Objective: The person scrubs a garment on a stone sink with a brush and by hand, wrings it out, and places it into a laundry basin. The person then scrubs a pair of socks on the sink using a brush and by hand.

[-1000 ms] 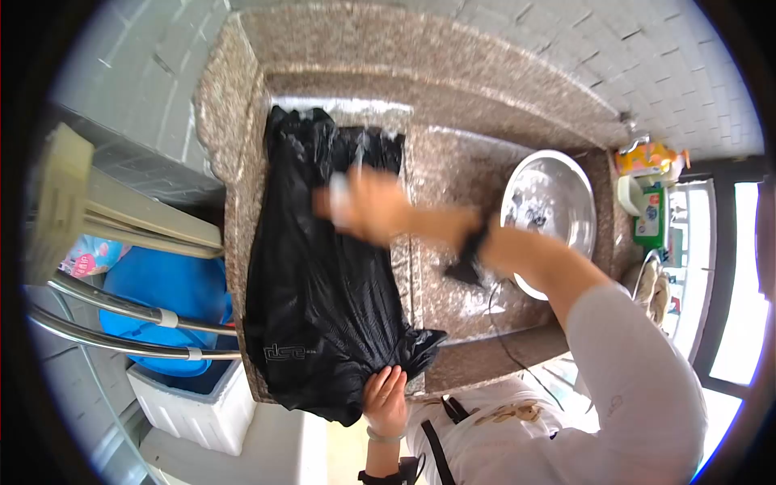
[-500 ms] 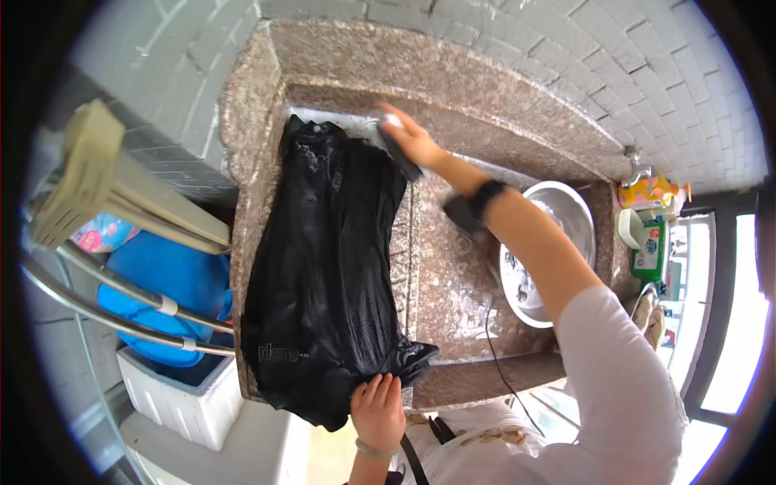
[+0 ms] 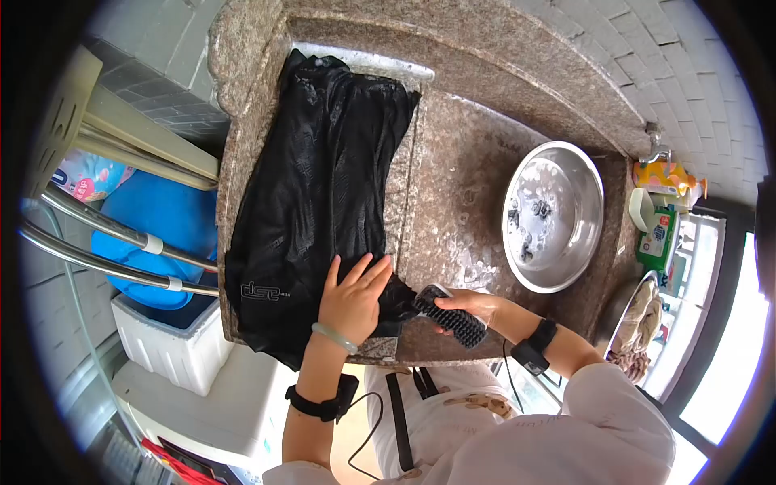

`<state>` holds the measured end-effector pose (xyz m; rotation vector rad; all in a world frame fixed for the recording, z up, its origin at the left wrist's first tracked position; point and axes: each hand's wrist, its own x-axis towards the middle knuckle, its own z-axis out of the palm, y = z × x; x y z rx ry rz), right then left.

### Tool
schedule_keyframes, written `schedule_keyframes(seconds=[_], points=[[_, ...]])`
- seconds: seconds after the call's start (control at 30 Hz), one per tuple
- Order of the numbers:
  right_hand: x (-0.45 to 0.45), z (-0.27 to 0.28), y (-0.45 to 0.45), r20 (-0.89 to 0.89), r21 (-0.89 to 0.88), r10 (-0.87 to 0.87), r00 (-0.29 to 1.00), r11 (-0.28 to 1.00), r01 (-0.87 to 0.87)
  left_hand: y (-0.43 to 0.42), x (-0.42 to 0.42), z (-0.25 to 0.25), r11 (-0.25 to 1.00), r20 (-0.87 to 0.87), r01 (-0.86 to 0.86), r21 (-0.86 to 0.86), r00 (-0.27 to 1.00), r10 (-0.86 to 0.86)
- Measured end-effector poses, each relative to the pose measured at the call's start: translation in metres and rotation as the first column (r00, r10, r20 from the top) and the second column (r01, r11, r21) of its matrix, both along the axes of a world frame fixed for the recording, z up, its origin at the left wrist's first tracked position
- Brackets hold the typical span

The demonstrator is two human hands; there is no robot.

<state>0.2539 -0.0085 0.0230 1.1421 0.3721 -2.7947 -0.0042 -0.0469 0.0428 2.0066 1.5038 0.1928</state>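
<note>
A wet black garment [image 3: 315, 186] with a small printed logo lies spread over the ribbed left part of the stone sink. My left hand [image 3: 353, 299] rests flat on its near part, fingers spread, a bangle at the wrist. At the garment's near right corner, my right hand [image 3: 473, 307] grips a scrub brush [image 3: 459, 325] with its dark bristles turned up toward me. One end of the brush is at the cloth's corner; whether it touches, I cannot tell.
To the right in the stone sink [image 3: 453, 162] stands a metal basin [image 3: 594, 206] with suds and something dark in it. A tap [image 3: 659, 149], a green package [image 3: 659, 238] and a bowl of cloth [image 3: 638, 323] are beyond. Metal rails [image 3: 113, 230] and a white box [image 3: 174, 347] are at left.
My right hand has brought the brush from the garment's far end to its near right corner, bristles now up. My left hand has moved from the near edge farther onto the cloth.
</note>
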Motion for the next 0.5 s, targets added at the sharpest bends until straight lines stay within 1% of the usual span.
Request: schedule_keyframes(seconds=[0.03, 0.07, 0.1, 0.13, 0.17, 0.2, 0.23, 0.27, 0.3, 0.37, 0.43, 0.47, 0.5], points=[[-0.002, 0.002, -0.001, -0.028, -0.086, -0.046, 0.999, 0.995, 0.044, 0.000, 0.000, -0.003, 1.000, -0.005, 0.000, -0.010, 1.000, 0.000], [0.002, 0.012, 0.001, -0.041, 0.000, -0.090, 0.995, 0.996, 0.090, 0.001, 0.000, -0.005, 1.000, -0.045, -0.002, 0.000, 0.999, 0.002], [0.007, 0.025, 0.007, -0.014, -0.020, -0.126, 0.992, 0.992, 0.126, 0.003, -0.001, -0.006, 1.000, -0.087, -0.001, 0.015, 0.996, 0.002], [0.010, 0.039, 0.016, 0.000, 0.057, -0.168, 0.986, 0.984, 0.167, 0.005, 0.001, -0.005, 0.997, -0.018, -0.070, 0.045, 0.997, 0.071], [0.011, 0.053, 0.027, 0.013, 0.133, -0.208, 0.978, 0.970, 0.204, 0.010, 0.001, -0.002, 0.996, -0.024, -0.072, 0.047, 0.997, 0.073], [0.012, 0.066, 0.038, 0.025, 0.239, -0.195, 0.980, 0.953, 0.184, 0.016, 0.002, 0.003, 0.988, -0.044, -0.139, 0.070, 0.989, 0.142], [0.002, 0.084, 0.048, 0.139, 0.444, -0.166, 0.976, 0.892, 0.089, 0.023, 0.002, 0.007, 0.975, -0.061, -0.201, 0.092, 0.976, 0.207], [-0.006, 0.090, 0.058, 0.157, 0.702, -0.051, 0.986, 0.709, -0.075, 0.030, 0.000, 0.008, 0.959, -0.024, -0.207, 0.193, 0.976, 0.215], [-0.015, 0.093, 0.069, 0.212, 0.878, 0.052, 0.976, 0.428, -0.213, 0.038, -0.002, 0.017, 0.944, -0.022, -0.231, 0.234, 0.970, 0.243], [-0.035, 0.100, 0.089, 0.222, 0.937, -0.053, 0.974, 0.287, -0.198, 0.053, -0.015, 0.027, 0.828, 0.161, -0.471, 0.304, 0.882, 0.443], [-0.058, 0.080, 0.105, 0.136, 0.987, -0.268, 0.954, 0.121, -0.106, 0.073, -0.036, 0.022, 0.756, 0.198, -0.567, 0.328, 0.823, 0.532], [-0.058, 0.066, 0.114, 0.089, 0.995, -0.370, 0.925, 0.000, -0.096, 0.080, -0.044, 0.014, 0.732, 0.104, -0.584, 0.351, 0.801, 0.589], [-0.058, 0.056, 0.119, 0.030, 0.988, -0.466, 0.885, -0.120, -0.096, 0.084, -0.054, 0.004, 0.739, -0.002, -0.577, 0.347, 0.788, 0.616]])
